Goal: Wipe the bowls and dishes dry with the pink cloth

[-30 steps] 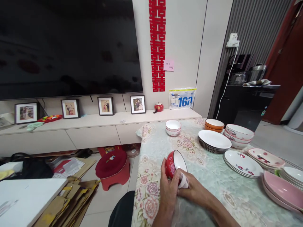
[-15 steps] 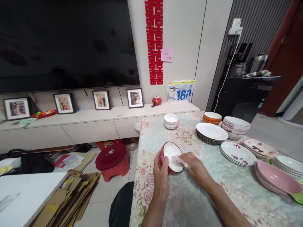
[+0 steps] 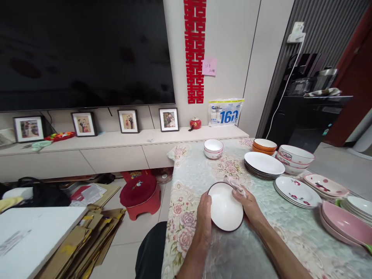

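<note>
A bowl (image 3: 226, 207) with a white inside and a dark rim is tilted so that its opening faces me, over the flowered tablecloth (image 3: 186, 186). My left hand (image 3: 204, 217) grips its left side, thumb at the rim. At the upper right rim, my right hand (image 3: 248, 205) pinches a pale pink cloth (image 3: 235, 183) against the bowl. The cloth sticks out beyond the rim. Fingers behind the bowl are hidden.
Two small white bowls (image 3: 213, 147) stand farther back. On the right are orange bowls (image 3: 264, 145), white plates (image 3: 264, 162), flowered plates (image 3: 296, 192), larger bowls (image 3: 296, 155) and pink dishes (image 3: 345, 221). A red stool (image 3: 141, 193) stands left of the table.
The bowl has turned to face me more fully and sits slightly lower. My right hand and the cloth have moved from inside the bowl to its upper right rim. The view has shifted slightly.
</note>
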The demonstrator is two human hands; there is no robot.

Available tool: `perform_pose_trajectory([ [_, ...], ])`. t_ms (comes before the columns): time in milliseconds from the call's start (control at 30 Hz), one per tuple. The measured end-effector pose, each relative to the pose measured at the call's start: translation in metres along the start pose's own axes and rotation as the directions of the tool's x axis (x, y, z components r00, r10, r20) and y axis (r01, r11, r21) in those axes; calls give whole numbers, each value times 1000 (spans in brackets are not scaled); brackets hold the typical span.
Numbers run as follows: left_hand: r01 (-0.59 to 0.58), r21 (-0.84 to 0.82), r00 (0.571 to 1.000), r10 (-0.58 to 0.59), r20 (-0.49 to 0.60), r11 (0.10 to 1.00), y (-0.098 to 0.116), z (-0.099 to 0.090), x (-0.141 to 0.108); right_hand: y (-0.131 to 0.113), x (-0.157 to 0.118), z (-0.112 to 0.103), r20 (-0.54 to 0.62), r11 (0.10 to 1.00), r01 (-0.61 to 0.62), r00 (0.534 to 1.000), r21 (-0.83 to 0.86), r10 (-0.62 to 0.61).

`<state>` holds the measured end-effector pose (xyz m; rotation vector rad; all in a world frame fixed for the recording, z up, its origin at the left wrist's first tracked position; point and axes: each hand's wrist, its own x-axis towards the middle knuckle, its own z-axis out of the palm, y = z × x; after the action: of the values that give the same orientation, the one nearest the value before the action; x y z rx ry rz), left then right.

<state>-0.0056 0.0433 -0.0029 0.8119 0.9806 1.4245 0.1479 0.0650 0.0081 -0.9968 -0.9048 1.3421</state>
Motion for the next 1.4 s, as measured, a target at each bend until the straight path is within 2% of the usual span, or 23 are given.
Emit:
perform_pose_trajectory([
  [100, -37, 51, 996, 33, 81, 998, 3, 1, -1, 1, -3, 2, 38, 998, -66, 997, -20, 66],
  [200, -128, 112, 992, 129, -1, 985, 6, 3, -4, 1, -5, 5, 74, 990, -144, 987, -9, 144],
  [300, -167, 123, 982, 177, -71, 978, 9, 3, -6, 3, -8, 11, 123, 984, -176, 977, -1, 175],
  [367, -181, 126, 979, 191, -71, 975, 12, 4, -7, 5, -9, 13, 110, 986, -166, 980, -12, 167],
  [433, -178, 132, 983, 183, -31, 975, 13, 5, -8, 8, -6, 11, 42, 990, -132, 990, -40, 134],
  [567, -113, 183, 993, 107, 41, 977, 14, 9, -10, 9, 2, -3, -98, 978, 16, 994, -209, -37],
  [633, -95, 173, 994, 85, 65, 980, 15, 11, -12, 6, 4, -9, -109, 914, 132, 976, -384, -187],
  [733, -91, 157, 994, 79, 77, 983, 21, 11, -15, -1, 2, -9, 21, 709, 373, 892, -598, -452],
  [800, -131, 179, 991, 121, 63, 975, 25, 10, -16, -3, 0, -5, 127, 607, 495, 828, -622, -546],
  [833, -158, 181, 987, 151, 55, 971, 26, 10, -17, -4, -1, -2, 150, 596, 520, 816, -612, -558],
  [867, -183, 171, 983, 178, 45, 968, 26, 9, -17, -3, -2, 0, 152, 611, 519, 822, -598, -549],
  [933, -214, 127, 977, 214, 11, 969, 23, 9, -16, -2, -1, 4, 109, 699, 450, 873, -555, -476],
  [1033, -209, 53, 975, 212, -67, 976, 14, 7, -13, 3, -1, 8, 39, 862, 284, 955, -420, -296],
  [1133, -189, -32, 968, 181, -176, 981, 7, 4, -8, 12, -3, 12, 46, 958, 92, 996, -273, -82],
  [1200, -178, -90, 959, 153, -239, 980, 6, 3, -4, 18, -4, 13, 88, 975, -12, 996, -222, 32],
  [1267, -161, -132, 956, 121, -266, 978, 8, 2, -3, 23, -4, 14, 104, 972, -52, 992, -229, 77],
  [1333, -130, -154, 968, 92, -235, 979, 12, 4, -4, 25, -2, 11, 48, 957, -37, 997, -289, 53],
  [1400, -87, -144, 986, 65, -151, 986, 16, 7, -8, 22, 1, 6, -31, 929, 13, 999, -370, -27],
])
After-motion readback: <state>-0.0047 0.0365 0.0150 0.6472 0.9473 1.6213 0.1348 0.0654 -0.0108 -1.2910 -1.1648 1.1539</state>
